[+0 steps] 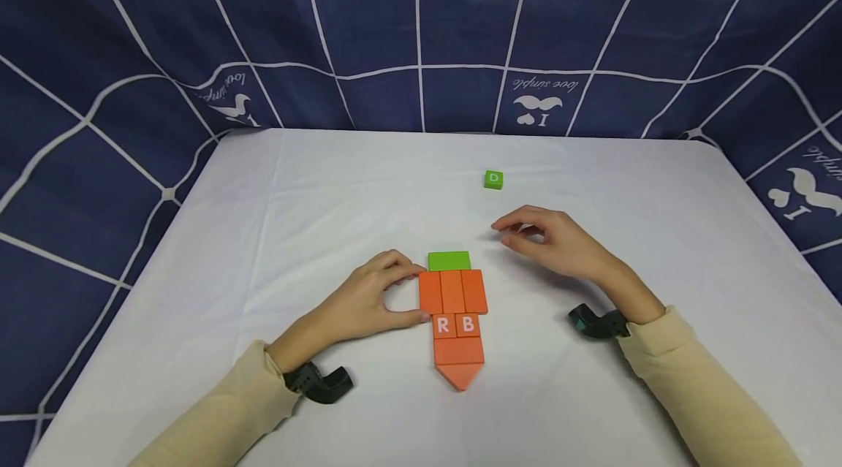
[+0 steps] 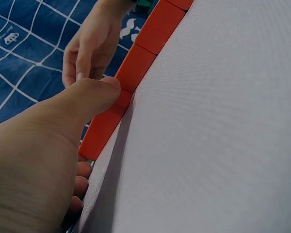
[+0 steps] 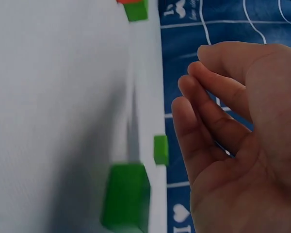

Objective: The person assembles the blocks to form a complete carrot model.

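My left hand (image 1: 362, 295) pinches the leftmost upright orange block (image 1: 430, 292), thumb and fingertips at its two ends. This block belongs to a flat figure: orange rectangles side by side, two small orange blocks lettered R (image 1: 444, 326) and B (image 1: 468, 324), a wide orange block (image 1: 458, 351) and a triangular orange block (image 1: 460, 375). A green rectangular block (image 1: 449, 261) touches its far end. In the left wrist view the thumb (image 2: 94, 94) lies against the orange side. Fingers loosely bent, my right hand (image 1: 552, 240) hovers over the cloth and holds nothing.
A small green block lettered D (image 1: 493, 180) lies farther back on the white tabletop cloth (image 1: 355, 182). In the right wrist view a larger, blurred green block (image 3: 127, 196) shows nearer the camera. Dark blue gridded fabric (image 1: 375, 21) hangs around the table.
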A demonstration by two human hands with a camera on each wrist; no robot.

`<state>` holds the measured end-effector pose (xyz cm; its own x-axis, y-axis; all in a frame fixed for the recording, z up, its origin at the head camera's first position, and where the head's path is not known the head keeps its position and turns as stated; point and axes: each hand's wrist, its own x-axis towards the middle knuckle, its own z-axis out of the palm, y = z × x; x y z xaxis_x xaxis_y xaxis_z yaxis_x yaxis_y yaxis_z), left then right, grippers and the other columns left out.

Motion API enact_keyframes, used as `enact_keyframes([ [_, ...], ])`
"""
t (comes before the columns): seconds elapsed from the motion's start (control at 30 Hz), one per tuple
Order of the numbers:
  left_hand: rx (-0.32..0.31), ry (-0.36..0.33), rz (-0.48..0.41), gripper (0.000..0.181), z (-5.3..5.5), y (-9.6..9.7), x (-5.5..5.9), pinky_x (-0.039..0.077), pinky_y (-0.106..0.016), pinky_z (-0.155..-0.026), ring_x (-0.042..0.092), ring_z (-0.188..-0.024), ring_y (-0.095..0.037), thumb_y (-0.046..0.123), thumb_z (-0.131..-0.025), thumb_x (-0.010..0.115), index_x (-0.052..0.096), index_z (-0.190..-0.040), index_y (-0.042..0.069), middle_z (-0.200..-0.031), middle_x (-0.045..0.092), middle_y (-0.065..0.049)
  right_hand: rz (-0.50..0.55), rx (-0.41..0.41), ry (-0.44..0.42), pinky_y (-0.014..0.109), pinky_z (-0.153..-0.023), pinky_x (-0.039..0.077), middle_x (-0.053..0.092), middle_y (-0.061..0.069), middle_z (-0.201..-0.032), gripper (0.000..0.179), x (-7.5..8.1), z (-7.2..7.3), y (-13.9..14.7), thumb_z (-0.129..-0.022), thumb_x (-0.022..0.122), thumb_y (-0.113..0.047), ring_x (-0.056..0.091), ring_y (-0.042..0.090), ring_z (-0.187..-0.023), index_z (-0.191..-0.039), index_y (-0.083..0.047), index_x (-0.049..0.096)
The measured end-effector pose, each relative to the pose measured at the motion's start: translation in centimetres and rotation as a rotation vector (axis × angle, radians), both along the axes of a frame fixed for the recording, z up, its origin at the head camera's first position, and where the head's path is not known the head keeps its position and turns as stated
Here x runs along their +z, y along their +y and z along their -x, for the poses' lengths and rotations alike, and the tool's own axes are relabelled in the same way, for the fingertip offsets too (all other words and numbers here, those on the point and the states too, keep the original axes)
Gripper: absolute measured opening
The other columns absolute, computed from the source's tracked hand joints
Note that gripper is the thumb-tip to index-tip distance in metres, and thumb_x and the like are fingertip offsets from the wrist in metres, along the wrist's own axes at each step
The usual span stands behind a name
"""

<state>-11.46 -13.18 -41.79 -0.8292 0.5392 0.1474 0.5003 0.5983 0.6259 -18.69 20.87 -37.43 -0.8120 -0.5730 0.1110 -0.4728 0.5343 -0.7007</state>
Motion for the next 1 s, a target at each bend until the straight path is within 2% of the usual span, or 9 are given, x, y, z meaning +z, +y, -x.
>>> enact_keyframes([
  [0.23,-0.003,0.007,0.003,0.059,0.0,-0.1,0.1,0.051,-0.033,-0.092,0.053,-0.105,-0.007,0.048,-0.082,0.085,0.069,-0.131,0.019,-0.119,0.058,0.011,-0.079,-0.037,0.109,0.022,-0.09,0.054,0.073,0.003,-0.116,0.027,0.9,-0.2,3.4,-0.095,0.074,-0.011,0.065,0.013,-0.1,-0.122,-0.009,0.073],
  [0.5,-0.001,0.021,0.001,0.058,0.0,-0.1,0.0,0.051,-0.033,-0.092,0.053,-0.105,-0.007,0.048,-0.082,0.085,0.07,-0.13,0.019,-0.118,0.058,0.011,-0.263,-0.06,0.053,0.033,-0.091,0.056,0.071,0.003,-0.123,0.038,1.0,-0.9,6.3,-0.09,0.081,-0.015,0.064,0.018,-0.104,-0.126,-0.01,0.072],
  [0.67,0.005,0.016,0.007,0.057,-0.1,-0.1,-0.1,0.051,-0.035,-0.093,0.054,-0.106,-0.007,0.047,-0.082,0.085,0.069,-0.131,0.019,-0.119,0.058,0.01,-0.29,-0.049,0.049,0.029,-0.089,0.055,0.072,0.0,-0.119,0.038,0.7,-0.9,6.9,-0.088,0.084,-0.019,0.064,0.016,-0.101,-0.123,-0.011,0.073],
  [1.0,0.001,0.004,0.009,0.057,0.0,0.0,0.0,0.051,-0.034,-0.093,0.053,-0.106,-0.007,0.047,-0.082,0.085,0.069,-0.13,0.02,-0.119,0.058,0.01,-0.296,-0.084,0.053,0.025,-0.083,0.053,0.071,-0.004,-0.106,0.037,0.5,-0.7,7.4,-0.086,0.086,-0.024,0.061,0.013,-0.091,-0.119,-0.011,0.075],
])
